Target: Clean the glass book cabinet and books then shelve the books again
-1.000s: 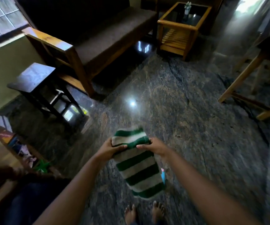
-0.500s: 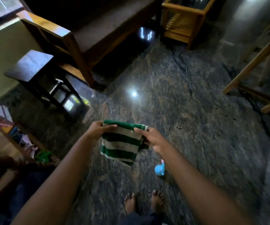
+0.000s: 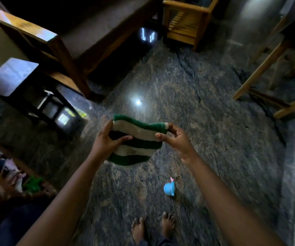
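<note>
Now the green-and-white striped cloth (image 3: 136,139) is stretched wide between the two hands instead of hanging long as it did a second ago — it has been folded up and drawn out sideways. The left hand (image 3: 107,141) grips its left edge with the thumb laid across the front. The right hand (image 3: 176,139) pinches the top right corner between thumb and fingertips. The cloth hangs in the air over the stone floor (image 3: 214,139), farther out than the small blue toy (image 3: 168,189) and the bare feet (image 3: 168,222). This looks like readying the wiper — no cabinet glass or book is touched yet. Colourful items (image 3: 10,167) at the near left are too blurred to name.
</note>
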`<state>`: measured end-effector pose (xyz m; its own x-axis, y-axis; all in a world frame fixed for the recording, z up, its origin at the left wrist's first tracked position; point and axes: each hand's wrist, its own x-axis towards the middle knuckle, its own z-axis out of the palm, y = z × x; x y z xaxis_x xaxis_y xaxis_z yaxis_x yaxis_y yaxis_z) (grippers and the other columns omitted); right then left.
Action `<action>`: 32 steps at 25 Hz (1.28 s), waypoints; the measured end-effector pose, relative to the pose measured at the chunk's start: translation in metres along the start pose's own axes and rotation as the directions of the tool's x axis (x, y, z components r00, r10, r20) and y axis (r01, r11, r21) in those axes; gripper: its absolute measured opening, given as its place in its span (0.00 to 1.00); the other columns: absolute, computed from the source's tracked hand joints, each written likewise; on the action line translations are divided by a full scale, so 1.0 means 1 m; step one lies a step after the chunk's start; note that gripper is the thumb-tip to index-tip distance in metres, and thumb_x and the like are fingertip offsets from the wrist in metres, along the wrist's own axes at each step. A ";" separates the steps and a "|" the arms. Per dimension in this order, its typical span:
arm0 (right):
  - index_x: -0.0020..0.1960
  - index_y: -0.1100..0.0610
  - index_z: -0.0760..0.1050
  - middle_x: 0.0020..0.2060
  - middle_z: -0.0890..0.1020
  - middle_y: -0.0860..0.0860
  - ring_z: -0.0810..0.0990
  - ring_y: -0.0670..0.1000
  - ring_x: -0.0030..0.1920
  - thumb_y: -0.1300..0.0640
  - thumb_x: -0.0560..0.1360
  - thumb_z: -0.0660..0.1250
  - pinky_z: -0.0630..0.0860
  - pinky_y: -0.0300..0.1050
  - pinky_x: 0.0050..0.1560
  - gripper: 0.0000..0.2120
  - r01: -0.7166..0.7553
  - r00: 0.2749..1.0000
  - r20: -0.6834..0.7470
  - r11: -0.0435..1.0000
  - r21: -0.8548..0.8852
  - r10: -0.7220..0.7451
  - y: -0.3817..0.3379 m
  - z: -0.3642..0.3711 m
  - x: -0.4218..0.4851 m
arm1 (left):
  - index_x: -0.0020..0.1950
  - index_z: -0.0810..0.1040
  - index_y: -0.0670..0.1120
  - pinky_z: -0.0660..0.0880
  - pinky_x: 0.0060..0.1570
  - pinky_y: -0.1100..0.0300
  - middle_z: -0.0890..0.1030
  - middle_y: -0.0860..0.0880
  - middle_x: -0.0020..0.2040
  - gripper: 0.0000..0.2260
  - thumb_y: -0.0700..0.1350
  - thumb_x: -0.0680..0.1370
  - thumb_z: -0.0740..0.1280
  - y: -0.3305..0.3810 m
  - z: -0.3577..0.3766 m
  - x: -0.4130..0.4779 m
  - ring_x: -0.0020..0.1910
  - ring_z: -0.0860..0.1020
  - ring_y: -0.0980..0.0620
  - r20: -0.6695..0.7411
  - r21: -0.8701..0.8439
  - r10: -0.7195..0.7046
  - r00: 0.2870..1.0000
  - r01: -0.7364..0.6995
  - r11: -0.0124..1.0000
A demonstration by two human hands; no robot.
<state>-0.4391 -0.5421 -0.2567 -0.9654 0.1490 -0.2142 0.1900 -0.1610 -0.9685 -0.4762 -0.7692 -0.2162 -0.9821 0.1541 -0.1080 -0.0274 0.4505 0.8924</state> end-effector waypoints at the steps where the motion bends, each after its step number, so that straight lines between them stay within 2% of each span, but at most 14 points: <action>1: 0.51 0.55 0.73 0.47 0.81 0.53 0.80 0.48 0.49 0.60 0.63 0.75 0.77 0.41 0.50 0.19 -0.027 1.000 0.007 0.997 0.071 0.027 -0.004 -0.001 -0.001 | 0.67 0.69 0.46 0.71 0.53 0.65 0.73 0.53 0.56 0.31 0.44 0.67 0.77 0.005 0.002 0.003 0.53 0.72 0.57 0.011 0.076 -0.006 1.000 0.005 0.997; 5: 0.57 0.54 0.71 0.46 0.84 0.53 0.83 0.52 0.44 0.50 0.60 0.76 0.80 0.46 0.37 0.28 -0.354 0.935 0.160 0.840 0.411 0.316 0.012 -0.001 -0.009 | 0.63 0.64 0.50 0.71 0.42 0.79 0.72 0.59 0.51 0.29 0.37 0.68 0.75 -0.008 0.014 0.006 0.48 0.72 0.65 0.175 0.011 -0.085 0.981 0.084 0.996; 8: 0.57 0.59 0.77 0.50 0.83 0.56 0.83 0.51 0.45 0.55 0.67 0.72 0.81 0.46 0.45 0.20 -0.539 0.834 0.261 0.817 0.205 0.486 0.037 -0.004 -0.011 | 0.65 0.63 0.52 0.74 0.46 0.73 0.75 0.58 0.52 0.35 0.39 0.65 0.77 -0.030 0.027 0.013 0.50 0.75 0.62 0.318 0.073 -0.196 0.928 0.182 0.981; 12: 0.52 0.52 0.77 0.53 0.81 0.55 0.81 0.53 0.51 0.62 0.74 0.68 0.76 0.53 0.58 0.09 -0.429 0.903 0.065 0.900 0.071 0.425 0.074 -0.019 0.007 | 0.67 0.60 0.52 0.77 0.44 0.66 0.75 0.54 0.53 0.38 0.39 0.65 0.77 -0.064 0.056 0.016 0.49 0.77 0.56 0.299 0.048 -0.293 0.908 0.292 0.955; 15: 0.56 0.55 0.76 0.53 0.82 0.56 0.81 0.56 0.53 0.59 0.73 0.68 0.75 0.58 0.58 0.12 -0.464 0.885 0.047 0.872 0.157 0.463 0.108 -0.038 0.018 | 0.65 0.66 0.47 0.80 0.35 0.58 0.79 0.44 0.52 0.38 0.44 0.59 0.80 -0.098 0.082 0.020 0.42 0.82 0.48 0.405 -0.394 -0.496 0.768 0.636 0.664; 17: 0.62 0.56 0.72 0.57 0.80 0.58 0.79 0.58 0.57 0.57 0.69 0.71 0.72 0.61 0.61 0.22 -0.496 0.866 0.038 0.847 0.191 0.498 0.141 -0.054 0.022 | 0.69 0.67 0.44 0.81 0.37 0.55 0.81 0.40 0.55 0.44 0.45 0.56 0.81 -0.129 0.104 0.023 0.44 0.83 0.45 0.517 -0.415 -0.521 0.679 0.731 0.542; 19: 0.69 0.49 0.63 0.64 0.74 0.59 0.75 0.57 0.63 0.56 0.62 0.76 0.70 0.60 0.64 0.39 -0.521 0.847 0.012 0.828 0.209 0.531 0.174 -0.069 0.020 | 0.74 0.58 0.54 0.80 0.39 0.58 0.78 0.44 0.59 0.43 0.36 0.65 0.75 -0.152 0.124 0.026 0.47 0.82 0.51 0.502 -0.329 -0.467 0.728 0.660 0.675; 22: 0.74 0.41 0.54 0.66 0.72 0.56 0.75 0.53 0.63 0.62 0.61 0.76 0.74 0.53 0.61 0.50 -0.546 0.835 0.075 0.802 0.243 0.546 0.227 -0.088 0.008 | 0.71 0.57 0.59 0.76 0.48 0.66 0.74 0.49 0.64 0.39 0.33 0.71 0.71 -0.182 0.156 0.036 0.52 0.77 0.61 0.562 0.134 -0.246 0.790 0.206 0.969; 24: 0.72 0.46 0.62 0.66 0.73 0.51 0.75 0.47 0.61 0.66 0.65 0.74 0.75 0.39 0.58 0.41 -0.545 0.830 0.132 0.838 -0.021 0.543 0.249 -0.090 0.002 | 0.72 0.64 0.55 0.70 0.58 0.60 0.74 0.46 0.66 0.35 0.38 0.70 0.74 -0.207 0.177 0.040 0.60 0.75 0.51 0.575 0.422 -0.195 0.795 -0.083 0.903; 27: 0.65 0.52 0.74 0.60 0.78 0.52 0.79 0.46 0.47 0.62 0.67 0.75 0.68 0.26 0.38 0.28 -0.398 0.904 -0.073 0.763 -0.510 0.422 0.278 -0.082 0.000 | 0.67 0.72 0.48 0.69 0.56 0.57 0.78 0.44 0.60 0.29 0.40 0.68 0.75 -0.240 0.206 0.036 0.59 0.75 0.45 0.421 0.533 -0.107 0.901 -0.150 0.833; 29: 0.59 0.56 0.79 0.53 0.82 0.56 0.80 0.53 0.46 0.57 0.67 0.75 0.69 0.33 0.41 0.20 -0.366 0.925 -0.319 0.706 -0.606 0.206 0.291 -0.068 -0.004 | 0.65 0.73 0.46 0.70 0.54 0.55 0.77 0.43 0.58 0.24 0.44 0.71 0.74 -0.256 0.229 0.023 0.57 0.74 0.44 0.065 0.369 -0.150 0.987 0.116 0.922; 30: 0.57 0.57 0.80 0.50 0.82 0.58 0.80 0.56 0.46 0.55 0.68 0.75 0.72 0.38 0.43 0.18 -0.372 0.906 -0.404 0.694 -0.616 0.127 0.299 -0.059 -0.009 | 0.65 0.72 0.47 0.72 0.51 0.55 0.76 0.43 0.57 0.21 0.49 0.74 0.70 -0.255 0.242 0.015 0.56 0.75 0.45 -0.071 0.114 -0.368 0.927 0.374 0.920; 31: 0.56 0.56 0.81 0.47 0.82 0.58 0.80 0.57 0.45 0.54 0.68 0.75 0.74 0.41 0.43 0.18 -0.373 0.887 -0.457 0.688 -0.623 0.068 0.308 -0.050 -0.014 | 0.63 0.73 0.47 0.73 0.46 0.56 0.77 0.44 0.54 0.20 0.56 0.76 0.66 -0.253 0.255 0.009 0.53 0.76 0.46 0.013 -0.221 -0.630 0.777 0.617 0.756; 32: 0.56 0.55 0.80 0.46 0.82 0.59 0.80 0.58 0.43 0.53 0.68 0.74 0.75 0.44 0.42 0.17 -0.349 0.885 -0.465 0.684 -0.641 0.015 0.318 -0.040 -0.021 | 0.61 0.75 0.46 0.74 0.40 0.59 0.79 0.45 0.50 0.21 0.60 0.77 0.61 -0.255 0.269 0.002 0.48 0.79 0.48 0.267 -0.439 -0.747 0.608 0.767 0.467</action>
<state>-0.3512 -0.5575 -0.5649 -0.7683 0.5833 -0.2635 0.5811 0.4631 -0.6692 -0.4210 -0.6473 -0.5623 -0.5271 -0.0078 -0.8498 -0.8482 -0.0575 0.5266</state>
